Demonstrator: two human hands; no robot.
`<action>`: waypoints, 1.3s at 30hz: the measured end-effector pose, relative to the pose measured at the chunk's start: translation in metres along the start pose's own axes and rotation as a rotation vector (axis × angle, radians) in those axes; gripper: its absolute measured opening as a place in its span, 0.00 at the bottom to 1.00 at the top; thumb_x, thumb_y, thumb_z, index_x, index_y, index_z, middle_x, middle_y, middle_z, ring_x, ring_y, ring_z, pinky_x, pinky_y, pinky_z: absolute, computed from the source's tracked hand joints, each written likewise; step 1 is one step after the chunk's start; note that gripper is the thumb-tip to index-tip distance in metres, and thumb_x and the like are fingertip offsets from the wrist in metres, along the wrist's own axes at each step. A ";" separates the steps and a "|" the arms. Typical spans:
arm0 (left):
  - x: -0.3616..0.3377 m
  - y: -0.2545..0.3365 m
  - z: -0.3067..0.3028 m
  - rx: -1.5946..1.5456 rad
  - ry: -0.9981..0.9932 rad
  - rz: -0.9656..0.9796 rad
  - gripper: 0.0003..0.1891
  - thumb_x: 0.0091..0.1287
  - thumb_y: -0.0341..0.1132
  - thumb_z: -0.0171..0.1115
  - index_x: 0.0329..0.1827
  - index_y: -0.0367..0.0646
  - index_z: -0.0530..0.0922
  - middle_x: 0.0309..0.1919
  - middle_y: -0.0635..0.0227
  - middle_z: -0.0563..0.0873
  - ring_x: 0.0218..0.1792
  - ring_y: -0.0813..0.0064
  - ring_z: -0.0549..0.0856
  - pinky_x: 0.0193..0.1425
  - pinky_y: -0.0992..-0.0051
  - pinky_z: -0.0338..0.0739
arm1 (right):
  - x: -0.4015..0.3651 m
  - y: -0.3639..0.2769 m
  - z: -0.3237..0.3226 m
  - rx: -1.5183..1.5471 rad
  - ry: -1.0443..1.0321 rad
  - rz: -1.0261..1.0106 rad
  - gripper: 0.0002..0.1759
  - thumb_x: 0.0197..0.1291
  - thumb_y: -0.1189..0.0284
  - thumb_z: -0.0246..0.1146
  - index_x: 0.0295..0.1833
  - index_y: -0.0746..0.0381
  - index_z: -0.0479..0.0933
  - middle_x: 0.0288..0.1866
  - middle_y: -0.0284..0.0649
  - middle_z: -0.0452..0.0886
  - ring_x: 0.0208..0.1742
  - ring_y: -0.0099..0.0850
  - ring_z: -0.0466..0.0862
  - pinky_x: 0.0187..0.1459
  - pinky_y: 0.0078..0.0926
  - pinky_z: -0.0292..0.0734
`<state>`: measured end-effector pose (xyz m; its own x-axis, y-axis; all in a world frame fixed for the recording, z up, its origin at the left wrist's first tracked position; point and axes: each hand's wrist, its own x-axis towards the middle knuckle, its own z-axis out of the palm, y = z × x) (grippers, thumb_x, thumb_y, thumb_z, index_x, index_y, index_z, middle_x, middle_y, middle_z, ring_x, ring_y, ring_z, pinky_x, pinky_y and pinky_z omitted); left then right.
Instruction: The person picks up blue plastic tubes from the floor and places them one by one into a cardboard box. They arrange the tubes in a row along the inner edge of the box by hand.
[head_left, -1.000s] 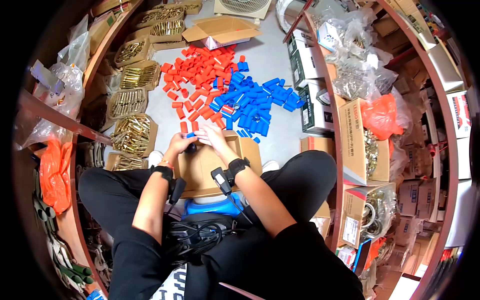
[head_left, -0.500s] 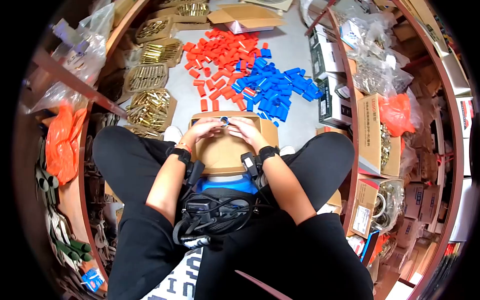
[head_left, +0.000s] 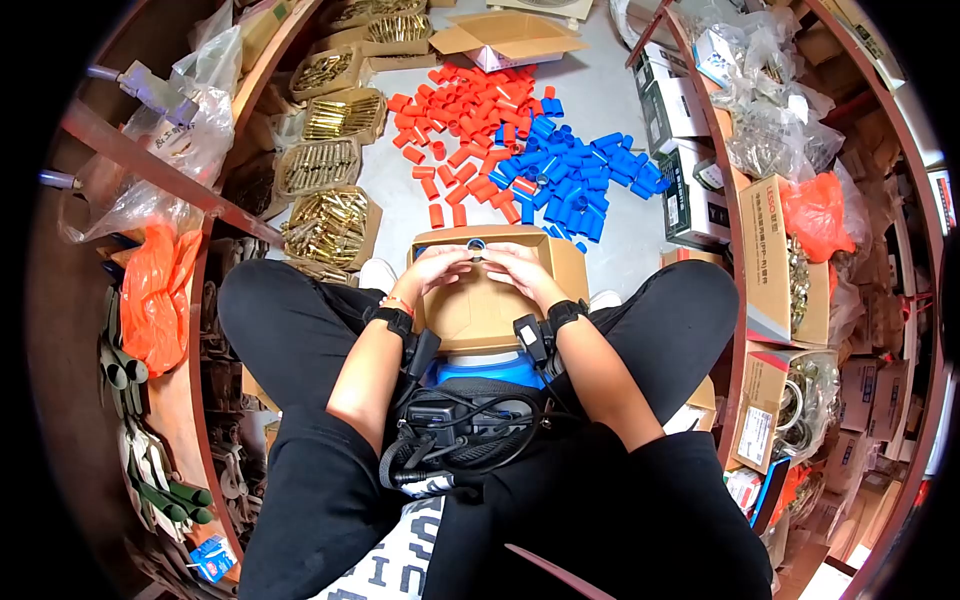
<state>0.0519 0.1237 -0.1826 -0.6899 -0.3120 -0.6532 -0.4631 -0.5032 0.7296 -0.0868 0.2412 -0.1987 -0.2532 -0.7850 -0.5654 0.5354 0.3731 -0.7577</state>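
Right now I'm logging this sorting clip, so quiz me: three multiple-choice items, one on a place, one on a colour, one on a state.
1. Where is the pile of blue plastic caps?
A) inside a plastic bag
B) on the grey floor, right of the pile of red plastic caps
C) on a shelf

2. What colour is the small ring-shaped piece at the fingertips?
A) blue
B) yellow
C) white

3. How are the left hand and right hand placed?
A) resting on the knees
B) reaching down to the floor
C) pinching the piece together above the brown cardboard box

Answers:
1 B, the blue heap lies on bare floor beside the red one.
2 A, its rim shows blue.
3 C, both sets of fingertips meet on it over the box.
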 end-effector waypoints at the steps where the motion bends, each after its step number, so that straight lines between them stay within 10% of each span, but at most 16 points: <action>1: 0.000 -0.001 0.001 -0.005 0.003 -0.001 0.11 0.54 0.43 0.56 0.38 0.51 0.74 0.34 0.78 0.78 0.38 0.86 0.76 0.38 0.84 0.68 | 0.000 0.001 0.000 -0.011 -0.003 0.008 0.17 0.49 0.66 0.60 0.44 0.62 0.70 0.38 0.36 0.75 0.39 0.25 0.75 0.41 0.22 0.71; 10: 0.002 0.000 0.001 0.039 0.001 -0.059 0.12 0.53 0.43 0.58 0.39 0.52 0.73 0.34 0.79 0.78 0.37 0.87 0.76 0.37 0.86 0.67 | -0.003 0.010 -0.004 -0.118 0.019 0.093 0.27 0.41 0.54 0.63 0.41 0.64 0.72 0.33 0.37 0.74 0.33 0.23 0.75 0.34 0.17 0.71; 39: 0.056 -0.080 -0.036 -0.208 0.037 -0.271 0.26 0.57 0.45 0.52 0.57 0.46 0.60 0.49 0.74 0.72 0.45 0.79 0.72 0.46 0.77 0.65 | 0.069 0.084 -0.025 -0.173 0.049 0.123 0.19 0.46 0.58 0.58 0.39 0.59 0.71 0.31 0.33 0.70 0.34 0.23 0.73 0.36 0.18 0.69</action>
<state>0.0701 0.1172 -0.2849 -0.5347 -0.1720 -0.8274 -0.5009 -0.7240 0.4743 -0.0788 0.2308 -0.3094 -0.2355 -0.7047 -0.6693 0.4192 0.5477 -0.7241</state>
